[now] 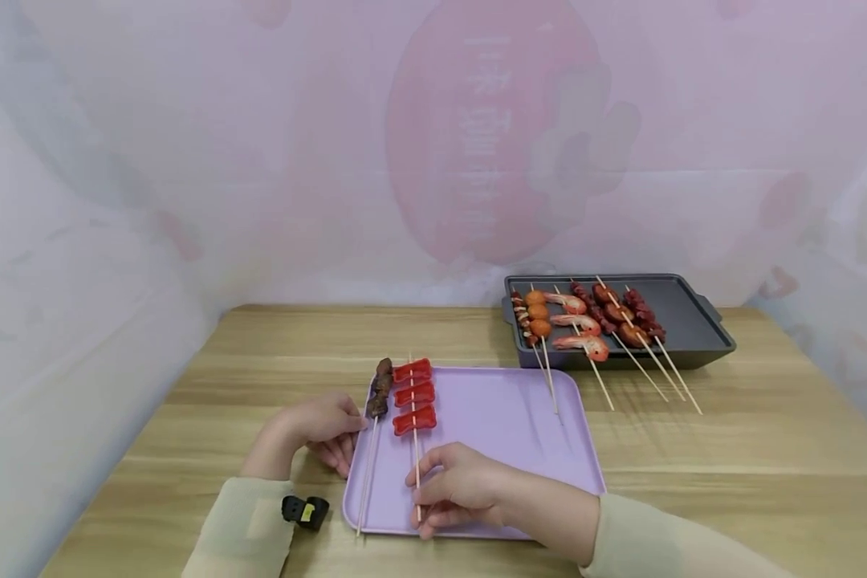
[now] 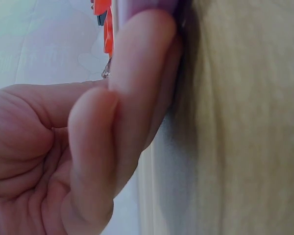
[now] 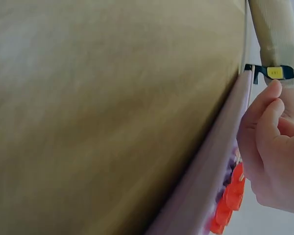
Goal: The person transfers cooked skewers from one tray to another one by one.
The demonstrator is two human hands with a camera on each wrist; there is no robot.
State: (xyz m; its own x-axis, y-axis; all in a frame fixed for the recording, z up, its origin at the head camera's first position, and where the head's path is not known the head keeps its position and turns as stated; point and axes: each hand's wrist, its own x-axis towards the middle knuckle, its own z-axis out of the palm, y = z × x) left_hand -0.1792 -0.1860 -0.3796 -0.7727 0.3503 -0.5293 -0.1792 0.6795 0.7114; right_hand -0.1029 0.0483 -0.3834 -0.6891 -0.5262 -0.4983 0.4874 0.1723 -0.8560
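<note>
My right hand (image 1: pixel 464 486) pinches the lower wooden stick of a skewer with three shiny red, ruffled pieces (image 1: pixel 413 394). The skewer lies over a light purple tray (image 1: pixel 509 425); I cannot tell whether the red pieces touch its surface. On the tray's left side my left hand (image 1: pixel 328 429) grips the rim, with the thumb above and fingers at the edge. Beside that thumb, a skewer of dark brown meat chunks (image 1: pixel 380 389) rests along the left part of the tray. In the right wrist view the red pieces (image 3: pixel 231 198) show below the hand.
At the back right stands a dark grey grill pan (image 1: pixel 682 301) bearing several skewers, among them shrimp (image 1: pixel 578 324), orange balls (image 1: pixel 538 313) and dark red meat (image 1: pixel 643 313). Their sticks jut over its front edge. A wooden table (image 1: pixel 260 353) carries everything; a printed cloth (image 1: pixel 318 160) hangs behind.
</note>
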